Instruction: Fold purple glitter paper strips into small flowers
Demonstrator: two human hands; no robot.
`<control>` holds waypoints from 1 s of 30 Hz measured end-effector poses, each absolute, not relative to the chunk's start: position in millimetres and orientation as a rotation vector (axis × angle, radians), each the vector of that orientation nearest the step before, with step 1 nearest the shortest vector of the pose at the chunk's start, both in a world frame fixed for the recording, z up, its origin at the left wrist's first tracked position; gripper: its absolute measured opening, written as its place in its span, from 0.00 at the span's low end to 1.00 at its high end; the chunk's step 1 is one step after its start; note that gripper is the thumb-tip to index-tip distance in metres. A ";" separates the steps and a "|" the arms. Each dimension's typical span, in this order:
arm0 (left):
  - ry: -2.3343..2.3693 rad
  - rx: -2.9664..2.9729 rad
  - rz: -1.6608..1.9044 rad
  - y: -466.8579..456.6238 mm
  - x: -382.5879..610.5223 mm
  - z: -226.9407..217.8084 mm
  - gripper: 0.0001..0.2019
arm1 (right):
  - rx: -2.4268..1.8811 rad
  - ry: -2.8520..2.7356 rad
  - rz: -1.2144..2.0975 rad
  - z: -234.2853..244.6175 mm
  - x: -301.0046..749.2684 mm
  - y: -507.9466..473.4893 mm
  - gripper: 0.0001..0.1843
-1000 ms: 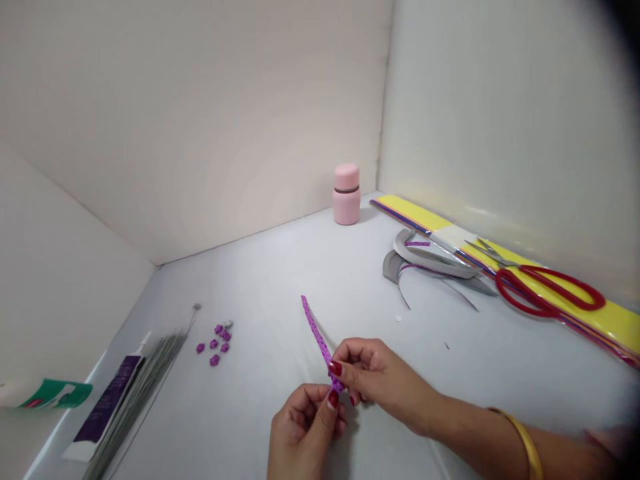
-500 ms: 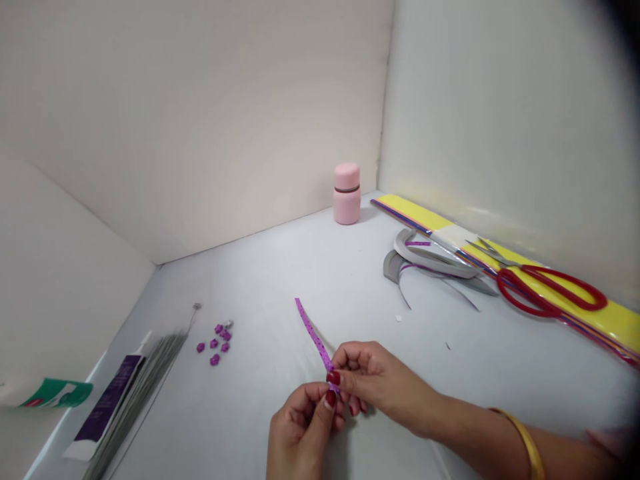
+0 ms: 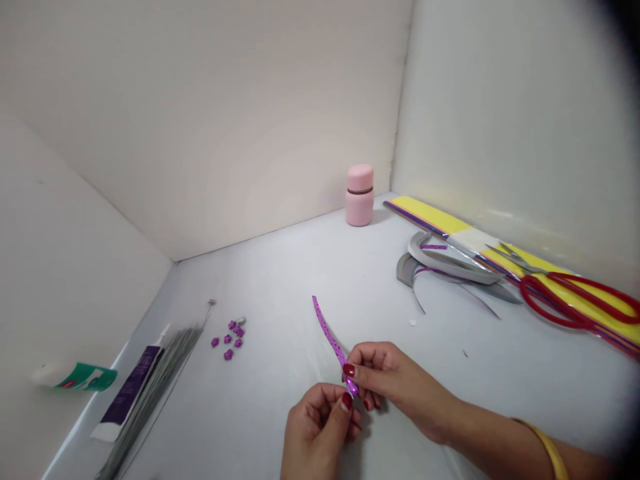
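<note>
Pale, plain walls (image 3: 250, 120) meet in corners behind a white tabletop (image 3: 270, 280). Along the right wall lies a long clear packet of coloured sheets (image 3: 425, 212), yellow uppermost.

At the near side, the left hand (image 3: 323, 427) and the right hand (image 3: 385, 377), a gold bangle (image 3: 547, 448) on its forearm, meet fingertip to fingertip. Both pinch the near end of a purple dotted strip (image 3: 330, 339), thumb against finger; the long free end curves away to the far left. That pinched end looks bunched, its exact form hidden by the fingers. The step in hand seems to be folding or knotting it; the next move probably calls for one hand to hold the fold while the other guides the tail, lightly, lest it crease.

Scissors (image 3: 555, 277) with red handles lie across the packet, grey curled strips (image 3: 450, 265) just beside it. At the left, a bundle of grey wires (image 3: 160, 377) lies beside a purple-and-white tube (image 3: 133, 387); its print is too small to read. A green-and-white container (image 3: 95, 377) has equally illegible markings. The pink jar (image 3: 360, 200) shows no lettering. Small purple stars (image 3: 229, 339) lie near the wires.
</note>
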State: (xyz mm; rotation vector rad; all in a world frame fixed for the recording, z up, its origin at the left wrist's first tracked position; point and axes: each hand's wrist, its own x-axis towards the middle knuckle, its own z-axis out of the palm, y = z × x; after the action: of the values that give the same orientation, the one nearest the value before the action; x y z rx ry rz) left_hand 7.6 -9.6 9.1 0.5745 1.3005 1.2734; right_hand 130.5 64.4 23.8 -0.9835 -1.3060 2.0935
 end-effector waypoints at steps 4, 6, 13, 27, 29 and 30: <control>1.295 0.561 1.286 -8.6 6.0 7.6 0.17 | -0.904 -1.292 2.153 20.1 130.8 64.2 0.16; 1.316 0.544 1.302 -8.0 5.9 7.6 0.17 | -0.869 -1.337 2.185 18.7 131.2 63.8 0.16; 1.393 0.539 1.298 -7.7 6.6 7.4 0.19 | -0.936 -1.417 2.145 22.2 130.0 63.8 0.10; 1.334 0.590 1.315 -9.9 5.4 10.0 0.17 | -0.960 -1.343 2.152 24.0 130.8 68.7 0.12; 1.314 0.577 1.320 -9.9 5.9 10.8 0.17 | -0.994 -1.305 2.150 25.7 130.8 68.1 0.11; 1.299 0.561 1.325 -9.7 6.3 11.5 0.17 | -0.995 -1.292 2.150 26.2 130.7 67.7 0.11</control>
State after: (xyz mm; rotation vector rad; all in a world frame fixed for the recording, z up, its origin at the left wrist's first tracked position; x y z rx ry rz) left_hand 6.3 -9.7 11.5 0.5607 1.2990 1.3252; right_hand 130.7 67.7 26.2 -0.9951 -1.2921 2.1499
